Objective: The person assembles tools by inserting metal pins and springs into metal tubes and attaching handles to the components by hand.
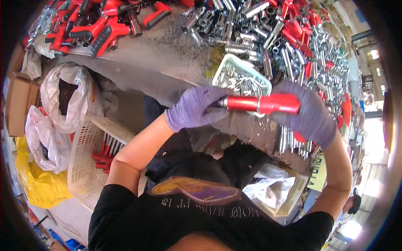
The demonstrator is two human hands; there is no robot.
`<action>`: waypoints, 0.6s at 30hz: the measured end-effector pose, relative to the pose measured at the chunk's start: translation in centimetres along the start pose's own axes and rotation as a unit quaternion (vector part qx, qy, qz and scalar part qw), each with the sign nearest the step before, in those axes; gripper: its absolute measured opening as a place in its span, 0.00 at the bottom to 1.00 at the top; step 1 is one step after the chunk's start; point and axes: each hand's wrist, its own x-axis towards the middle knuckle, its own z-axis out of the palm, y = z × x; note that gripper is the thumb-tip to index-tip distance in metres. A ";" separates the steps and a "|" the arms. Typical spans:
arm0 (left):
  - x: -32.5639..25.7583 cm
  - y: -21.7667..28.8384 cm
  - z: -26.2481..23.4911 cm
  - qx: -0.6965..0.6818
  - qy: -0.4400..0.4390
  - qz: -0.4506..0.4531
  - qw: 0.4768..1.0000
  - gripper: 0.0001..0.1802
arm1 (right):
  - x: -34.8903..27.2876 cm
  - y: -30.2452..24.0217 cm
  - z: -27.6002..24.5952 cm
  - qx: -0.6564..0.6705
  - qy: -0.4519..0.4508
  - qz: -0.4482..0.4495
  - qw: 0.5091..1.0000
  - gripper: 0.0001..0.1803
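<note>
Head view, looking straight down over a person in a black shirt, with the picture bent by the wide lens. Both hands wear purple gloves. The left hand [193, 106] pinches the dark metal end of a red-handled tool [261, 103], its fingertips closed on the tip. The right hand [307, 111] is wrapped around the red handle from behind; its fingers curl over the far side and are mostly hidden, so only the back of the glove shows. The tool lies level between the hands, held in the air just above the near edge of a grey workbench [146, 54].

Directly behind the tool sits a white plastic tray [226, 69] filled with small silver metal pieces, partly covered by the hands. The bench beyond is heaped with silver tubes [251, 29] and more red handles [96, 27], too tangled to count. Below the bench on the left, a white slotted basket [86, 161] holds a few red tools, beside white plastic bags [67, 98] and a yellow bag [39, 184]. The picture's corners are black.
</note>
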 end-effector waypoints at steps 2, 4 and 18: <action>-0.3 0.7 0.0 0.020 0.019 0.001 1.000 0.22 | -0.4 0.4 0.6 -0.092 0.002 -0.092 0.991 0.24; -1.2 1.1 1.7 0.060 0.082 -0.007 0.995 0.21 | -0.9 1.6 1.2 -0.043 0.018 -0.046 0.998 0.24; 0.7 2.7 1.7 0.307 -0.107 0.067 0.943 0.18 | -6.3 5.6 6.9 0.519 -0.022 0.274 0.810 0.20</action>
